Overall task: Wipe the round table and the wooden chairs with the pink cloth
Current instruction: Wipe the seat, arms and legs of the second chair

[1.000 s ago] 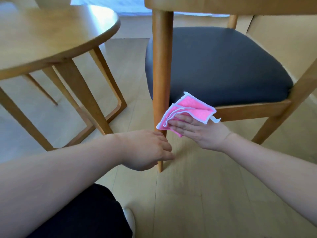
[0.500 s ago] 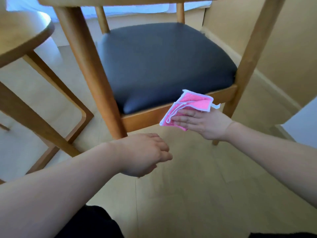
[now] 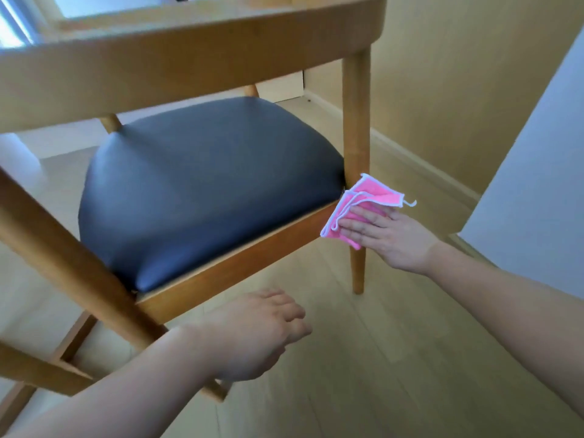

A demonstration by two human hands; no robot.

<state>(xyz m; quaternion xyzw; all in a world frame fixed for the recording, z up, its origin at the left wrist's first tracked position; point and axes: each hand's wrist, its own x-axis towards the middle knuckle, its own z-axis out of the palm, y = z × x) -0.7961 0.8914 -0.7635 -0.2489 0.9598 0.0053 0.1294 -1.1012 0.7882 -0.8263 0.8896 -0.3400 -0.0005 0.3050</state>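
We press the cloth (image 3: 368, 202) flat-fingered with our right hand (image 3: 388, 235) against the chair (image 3: 356, 128) leg; wipe downward firmly. Our left hand (image 3: 252, 336) hangs loosely curled, holding nothing.

Pale wood-plank floor (image 3: 395, 358), beige wall (image 3: 474, 74), daylit window (image 3: 12, 30).
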